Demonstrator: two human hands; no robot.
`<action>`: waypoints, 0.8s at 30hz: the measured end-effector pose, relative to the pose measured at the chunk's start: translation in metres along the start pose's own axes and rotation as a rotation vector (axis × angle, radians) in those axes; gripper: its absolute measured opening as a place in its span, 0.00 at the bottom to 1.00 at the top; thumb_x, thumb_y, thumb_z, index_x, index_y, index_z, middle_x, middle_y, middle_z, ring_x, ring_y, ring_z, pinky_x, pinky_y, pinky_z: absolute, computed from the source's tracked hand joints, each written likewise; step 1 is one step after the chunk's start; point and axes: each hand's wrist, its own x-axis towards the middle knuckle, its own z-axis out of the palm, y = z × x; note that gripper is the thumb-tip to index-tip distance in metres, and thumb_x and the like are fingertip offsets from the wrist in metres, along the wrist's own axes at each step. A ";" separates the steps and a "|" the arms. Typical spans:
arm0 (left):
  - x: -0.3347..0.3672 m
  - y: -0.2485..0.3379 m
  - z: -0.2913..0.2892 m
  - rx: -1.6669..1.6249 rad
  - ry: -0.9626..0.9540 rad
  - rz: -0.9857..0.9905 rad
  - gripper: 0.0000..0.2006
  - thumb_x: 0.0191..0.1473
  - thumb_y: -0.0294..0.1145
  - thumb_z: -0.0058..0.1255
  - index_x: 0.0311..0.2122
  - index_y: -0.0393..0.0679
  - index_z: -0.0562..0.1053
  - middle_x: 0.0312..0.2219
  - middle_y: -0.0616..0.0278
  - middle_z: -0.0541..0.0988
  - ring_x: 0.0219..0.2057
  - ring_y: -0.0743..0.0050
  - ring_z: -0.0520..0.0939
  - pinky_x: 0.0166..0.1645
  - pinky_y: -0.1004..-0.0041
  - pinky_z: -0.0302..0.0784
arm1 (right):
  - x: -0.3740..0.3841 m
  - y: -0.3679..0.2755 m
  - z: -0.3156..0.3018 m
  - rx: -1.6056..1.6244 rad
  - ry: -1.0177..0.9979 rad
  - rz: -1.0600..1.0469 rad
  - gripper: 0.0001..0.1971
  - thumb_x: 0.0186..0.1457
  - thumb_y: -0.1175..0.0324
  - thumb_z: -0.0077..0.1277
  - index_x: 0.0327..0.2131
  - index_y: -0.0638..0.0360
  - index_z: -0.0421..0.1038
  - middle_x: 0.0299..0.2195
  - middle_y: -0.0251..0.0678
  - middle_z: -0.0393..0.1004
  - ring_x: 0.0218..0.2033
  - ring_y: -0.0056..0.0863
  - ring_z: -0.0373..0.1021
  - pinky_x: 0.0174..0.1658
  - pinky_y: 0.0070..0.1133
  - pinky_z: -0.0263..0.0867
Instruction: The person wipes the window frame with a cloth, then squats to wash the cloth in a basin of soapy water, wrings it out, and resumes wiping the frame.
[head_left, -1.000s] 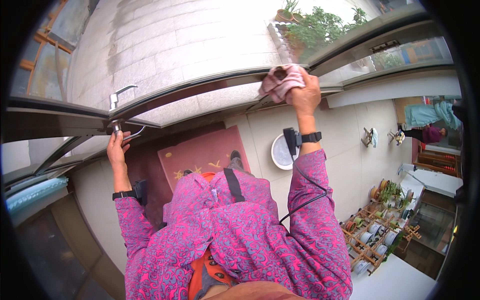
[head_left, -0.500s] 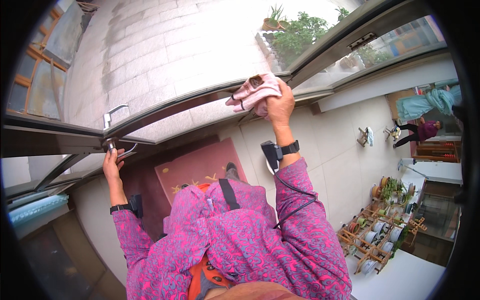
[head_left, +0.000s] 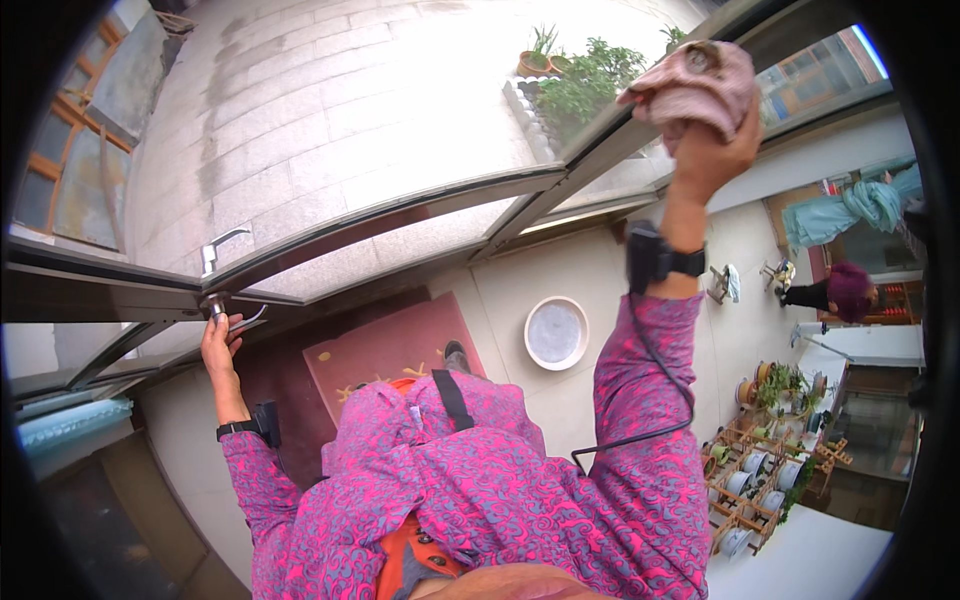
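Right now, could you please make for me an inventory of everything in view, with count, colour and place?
Cloth: one, pink, upper right
Door handle: one set, silver, left
Frame bars: several, dark, across the top
Mat: one, red, floor ahead
Basin: one, whitish, floor, right of the mat
Small stools: two, brown, floor, far right
Plant rack: one, brown, lower right, holding several pots
Curtain: one clearly seen, teal, right
Shrubs: count unclear, green, outside, top
Other person: one, purple top, far right
Wrist straps: two, black, one per wrist
Garment: one, pink-and-grey pattern, lower middle
Left hand: one, bare, at the door handle
Right hand: one, bare, holding the cloth
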 end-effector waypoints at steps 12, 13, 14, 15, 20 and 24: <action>-0.009 0.009 0.005 0.052 0.063 -0.054 0.17 0.64 0.47 0.46 0.52 0.51 0.74 0.42 0.67 0.83 0.39 0.76 0.81 0.44 0.72 0.72 | -0.040 -0.075 0.030 0.056 0.001 0.040 0.29 0.50 0.73 0.61 0.58 0.56 0.69 0.45 0.39 0.70 0.46 0.34 0.69 0.49 0.31 0.69; -0.010 0.010 0.005 0.053 0.071 -0.060 0.17 0.64 0.47 0.46 0.52 0.52 0.73 0.42 0.67 0.83 0.39 0.76 0.81 0.44 0.71 0.72 | -0.041 -0.093 0.036 0.179 -0.025 -0.014 0.31 0.47 0.70 0.64 0.58 0.53 0.70 0.46 0.37 0.67 0.48 0.34 0.65 0.50 0.31 0.65; -0.011 0.011 0.007 0.058 0.079 -0.058 0.17 0.64 0.48 0.47 0.52 0.52 0.73 0.42 0.67 0.83 0.39 0.76 0.81 0.44 0.71 0.71 | -0.045 -0.111 0.040 0.181 -0.070 -0.156 0.27 0.48 0.65 0.62 0.55 0.52 0.74 0.46 0.39 0.69 0.47 0.36 0.67 0.48 0.33 0.67; -0.011 0.012 0.008 0.042 0.089 -0.068 0.17 0.63 0.47 0.47 0.53 0.53 0.73 0.42 0.68 0.83 0.38 0.77 0.81 0.44 0.71 0.71 | -0.058 -0.134 0.047 0.316 -0.104 -0.252 0.23 0.49 0.64 0.59 0.52 0.49 0.77 0.46 0.39 0.71 0.42 0.37 0.71 0.44 0.33 0.71; -0.010 0.012 0.008 0.069 0.124 -0.102 0.19 0.62 0.47 0.48 0.55 0.55 0.73 0.41 0.69 0.83 0.37 0.79 0.80 0.43 0.70 0.69 | -0.094 -0.158 0.039 0.451 -0.414 -0.398 0.25 0.47 0.61 0.60 0.52 0.34 0.76 0.45 0.36 0.72 0.36 0.31 0.73 0.39 0.27 0.73; -0.009 0.008 0.006 0.062 0.124 -0.081 0.19 0.62 0.48 0.48 0.54 0.54 0.73 0.42 0.70 0.83 0.38 0.78 0.79 0.45 0.69 0.69 | -0.049 -0.080 0.030 0.409 -0.249 -0.319 0.33 0.41 0.58 0.68 0.55 0.46 0.74 0.45 0.37 0.70 0.41 0.34 0.71 0.45 0.29 0.72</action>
